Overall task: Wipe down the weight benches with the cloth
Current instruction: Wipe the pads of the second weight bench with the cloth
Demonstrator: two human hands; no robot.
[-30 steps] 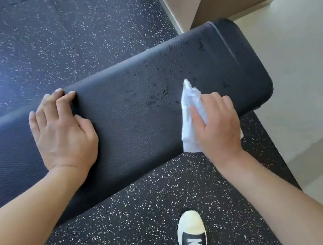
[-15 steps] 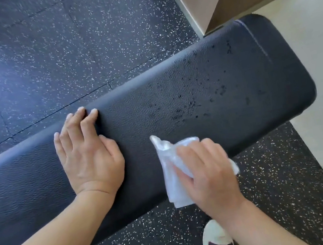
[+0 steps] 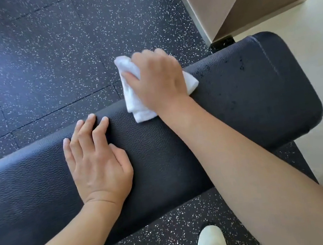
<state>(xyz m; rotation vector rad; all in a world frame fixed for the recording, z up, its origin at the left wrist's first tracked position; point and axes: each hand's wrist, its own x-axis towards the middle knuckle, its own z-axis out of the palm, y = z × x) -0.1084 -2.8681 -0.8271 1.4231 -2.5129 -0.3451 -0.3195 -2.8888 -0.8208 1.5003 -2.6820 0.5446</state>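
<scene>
Under both hands, a long black padded bench (image 3: pixel 229 115), stretched across a speckled rubber floor (image 3: pixel 40 56), rounded end out past the right hand. Droplets and damp specks (image 3: pixel 241 67) dotted on the padding beyond the right hand, near that end, likely the patch not yet dried. Left hand (image 3: pixel 97 164) laid flat on the padding, fingers straight and nearly together, tips at the far edge, holding nothing; probably planted there to brace the body and steady the bench. Right hand (image 3: pixel 158 78) just ahead of the left, reached over the far edge, fingers curled round a folded white cloth (image 3: pixel 136 103), pressed down on the edge, seemingly to take in the rim as well as the top. Hands close, not touching. Near the right forearm, the toe of a white shoe (image 3: pixel 211 243) on the floor.
</scene>
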